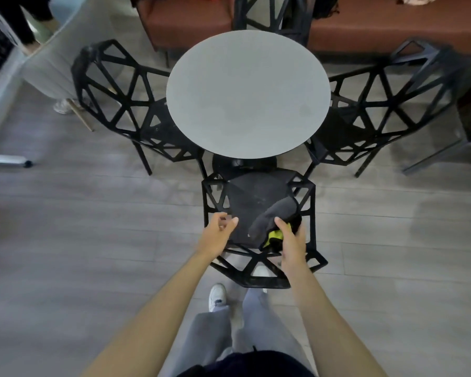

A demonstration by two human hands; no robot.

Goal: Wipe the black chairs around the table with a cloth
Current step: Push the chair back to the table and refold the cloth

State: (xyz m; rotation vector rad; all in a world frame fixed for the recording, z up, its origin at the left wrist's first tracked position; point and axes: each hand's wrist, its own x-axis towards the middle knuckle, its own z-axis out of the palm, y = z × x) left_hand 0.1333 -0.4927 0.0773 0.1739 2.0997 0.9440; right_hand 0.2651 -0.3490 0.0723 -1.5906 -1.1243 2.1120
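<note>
The wiping of the near chair (259,197) looks to be in hand, its seat dusty and streaked. The right hand (292,246) has its grip clenched round a grey cloth (273,216) with a yellow patch, the cloth draping forward of that grip onto the seat. The left hand (218,232) hovers just beside it, grip released, fingers loosely spread above the seat's left edge. Next, I judge, the cloth needs pressing flat and sweeping across the seat. Beyond the grips, the worktop (248,93) hides parts of the side chairs; the far chair (272,14) is cut off at the top.
</note>
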